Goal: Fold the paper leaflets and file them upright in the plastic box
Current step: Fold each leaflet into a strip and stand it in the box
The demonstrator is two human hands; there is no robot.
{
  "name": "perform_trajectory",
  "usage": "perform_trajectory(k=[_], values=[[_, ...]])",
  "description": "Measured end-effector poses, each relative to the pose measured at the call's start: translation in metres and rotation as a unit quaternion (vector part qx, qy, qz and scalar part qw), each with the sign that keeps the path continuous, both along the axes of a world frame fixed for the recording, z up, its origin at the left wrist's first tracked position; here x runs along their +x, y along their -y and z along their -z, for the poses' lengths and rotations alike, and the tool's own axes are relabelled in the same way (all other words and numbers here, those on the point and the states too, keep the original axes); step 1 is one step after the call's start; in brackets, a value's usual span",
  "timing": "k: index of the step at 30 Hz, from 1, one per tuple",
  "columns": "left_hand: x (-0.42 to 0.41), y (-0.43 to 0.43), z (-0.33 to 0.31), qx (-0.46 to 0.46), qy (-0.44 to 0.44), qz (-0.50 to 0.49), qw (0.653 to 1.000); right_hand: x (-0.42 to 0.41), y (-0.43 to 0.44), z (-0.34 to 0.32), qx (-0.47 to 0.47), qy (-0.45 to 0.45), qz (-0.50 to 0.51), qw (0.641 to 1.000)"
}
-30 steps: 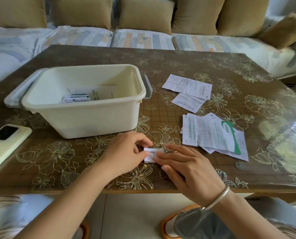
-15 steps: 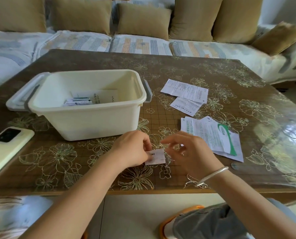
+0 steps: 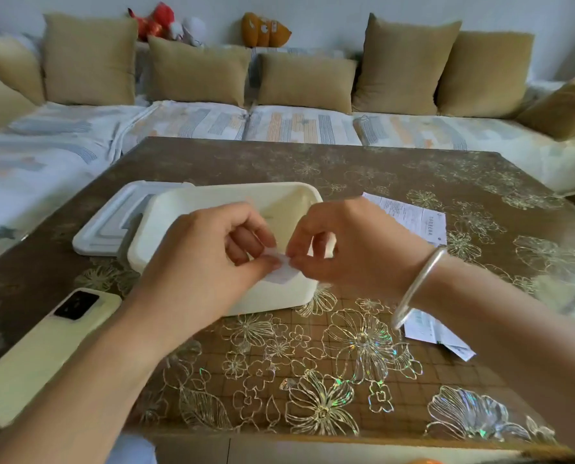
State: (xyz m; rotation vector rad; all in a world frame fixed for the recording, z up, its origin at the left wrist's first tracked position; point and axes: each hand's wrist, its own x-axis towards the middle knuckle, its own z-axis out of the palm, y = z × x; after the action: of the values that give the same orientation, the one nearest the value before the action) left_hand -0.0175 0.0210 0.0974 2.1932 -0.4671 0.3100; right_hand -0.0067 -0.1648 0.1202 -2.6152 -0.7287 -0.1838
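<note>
Both hands have risen from the table (image 3: pixel 312 380), lifting the small folded leaflet (image 3: pixel 284 275) in front of the plastic box (image 3: pixel 272 296). From left: a phone (image 3: pixel 45 343), the box's lid (image 3: pixel 112 226), the left hand (image 3: pixel 205 259) and right hand (image 3: pixel 353 249) — each pinching the leaflet's top edge — and loose leaflets (image 3: pixel 409 216) lying flat at right.

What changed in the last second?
The left hand and right hand lifted the folded leaflet off the table toward the box; both now pinch it in the air. A second ago the right hand pressed it flat on the table. The box, phone and loose leaflets stayed put; the camera tilted up.
</note>
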Motion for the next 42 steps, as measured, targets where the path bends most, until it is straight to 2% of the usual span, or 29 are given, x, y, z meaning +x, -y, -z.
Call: perform_trajectory(k=[3,5,7,10,15,19,26,32,37,42], values=[[0.031,-0.021,-0.002,-0.065,0.008,-0.036,0.997,0.032,-0.014,-0.008,0.036,0.040,0.020,0.998],[0.059,-0.037,0.006,-0.045,-0.019,-0.075,0.996,0.060,-0.019,-0.008,0.037,0.094,0.056,0.993],[0.082,-0.051,0.017,0.076,-0.050,-0.104,0.990,0.086,-0.028,0.000,-0.015,0.094,0.085,0.992],[0.102,-0.053,0.021,0.259,-0.100,-0.092,0.956,0.113,-0.045,0.022,-0.146,0.055,0.097,0.983],[0.124,-0.046,0.015,0.398,-0.134,-0.065,0.905,0.132,-0.081,0.036,-0.264,0.057,0.094,0.958],[0.133,-0.050,0.025,0.467,-0.145,-0.058,0.871,0.136,-0.098,0.044,-0.302,0.079,0.100,0.945],[0.132,-0.049,0.030,0.487,-0.143,-0.051,0.860,0.141,-0.112,0.054,-0.270,0.090,0.124,0.951],[0.130,-0.047,0.025,0.488,-0.149,-0.054,0.859,0.144,-0.118,0.058,-0.265,0.059,0.095,0.958],[0.125,-0.045,0.015,0.451,-0.151,-0.066,0.877,0.149,-0.122,0.061,-0.226,0.010,0.096,0.969],[0.119,-0.059,-0.011,0.401,-0.066,-0.088,0.909,0.161,-0.123,0.075,-0.189,-0.013,0.068,0.980]])
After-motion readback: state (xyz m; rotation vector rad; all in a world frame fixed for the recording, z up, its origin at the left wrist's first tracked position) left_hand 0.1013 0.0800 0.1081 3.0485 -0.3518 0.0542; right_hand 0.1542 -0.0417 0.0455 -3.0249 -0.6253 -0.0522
